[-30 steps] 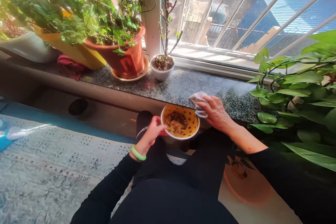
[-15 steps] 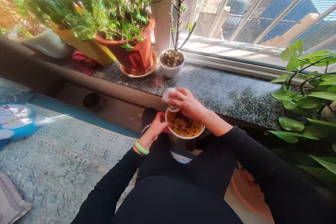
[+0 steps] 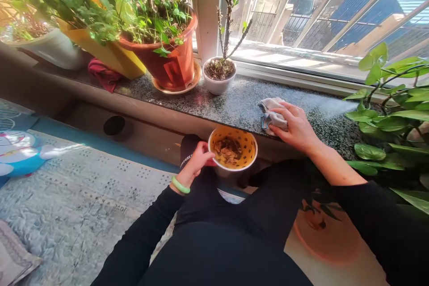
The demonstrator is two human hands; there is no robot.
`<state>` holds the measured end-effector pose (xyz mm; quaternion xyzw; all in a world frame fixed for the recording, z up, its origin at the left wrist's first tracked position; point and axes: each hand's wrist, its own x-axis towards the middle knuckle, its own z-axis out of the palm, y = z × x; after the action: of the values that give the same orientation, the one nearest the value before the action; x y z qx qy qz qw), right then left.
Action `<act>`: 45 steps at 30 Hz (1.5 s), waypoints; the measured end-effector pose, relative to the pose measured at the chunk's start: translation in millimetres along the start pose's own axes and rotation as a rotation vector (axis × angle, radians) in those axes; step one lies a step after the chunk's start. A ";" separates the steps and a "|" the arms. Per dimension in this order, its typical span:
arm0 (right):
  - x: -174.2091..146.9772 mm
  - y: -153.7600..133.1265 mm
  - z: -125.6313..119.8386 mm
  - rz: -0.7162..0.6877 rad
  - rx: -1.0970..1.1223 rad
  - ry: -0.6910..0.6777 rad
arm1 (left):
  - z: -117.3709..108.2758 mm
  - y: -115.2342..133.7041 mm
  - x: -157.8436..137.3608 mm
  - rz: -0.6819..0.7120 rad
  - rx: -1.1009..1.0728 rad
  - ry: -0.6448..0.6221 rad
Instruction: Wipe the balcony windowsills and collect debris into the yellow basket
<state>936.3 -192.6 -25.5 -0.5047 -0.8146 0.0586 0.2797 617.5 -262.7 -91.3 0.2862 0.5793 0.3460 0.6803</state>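
Observation:
My left hand [image 3: 200, 161] grips the left rim of a round container [image 3: 246, 154], thumb inside and fingers outside. The container is yellow-orange inside with dark square marks and a white rim. Dry brown leaf debris [image 3: 228, 151] lies at its bottom. It is held just in front of the sill edge, below sill level. On the speckled dark stone sill [image 3: 241, 100], my right hand [image 3: 296, 127] is closed on a crumpled grey-white cloth [image 3: 273, 114] with a blue edge. The cloth touches the sill close to its front edge.
A small white pot [image 3: 219, 78] with a thorny stem stands by the window frame. To its left are a terracotta pot [image 3: 170, 62] on a saucer, a yellow planter [image 3: 129, 65] and a dark red cloth [image 3: 103, 73]. Broad green leaves [image 3: 372, 152] overhang the sill's right end.
My right hand has moved from above the container rightward onto the sill, carrying the cloth. The container, still in my left hand, has shifted slightly up and left in view.

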 end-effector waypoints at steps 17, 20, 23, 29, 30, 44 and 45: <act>2.2 -45.5 -1.4 -0.088 0.394 -0.086 | 3.2 5.0 -3.2 0.038 0.061 -0.004; -16.1 14.9 -18.4 0.252 0.064 0.145 | 10.7 2.2 -0.7 0.024 0.062 -0.026; -26.3 28.0 -1.6 0.382 -0.119 0.225 | 20.5 0.3 3.5 0.010 0.054 -0.060; -14.9 -57.8 34.6 0.015 0.202 0.068 | 40.4 -1.3 9.1 0.000 0.089 -0.122; -15.9 -60.1 29.2 0.009 0.255 0.043 | 43.3 -2.2 9.6 0.002 0.098 -0.139; -58.9 52.2 -12.5 0.473 -0.178 0.336 | 92.5 -9.9 26.6 -0.018 0.196 -0.273; -54.6 39.0 -8.7 0.374 -0.110 0.286 | 96.0 -10.5 29.5 -0.016 0.202 -0.278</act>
<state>989.8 -222.0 -54.6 -0.6646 -0.6609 -0.0072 0.3486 716.3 -244.2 -101.2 0.3937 0.5138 0.2376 0.7243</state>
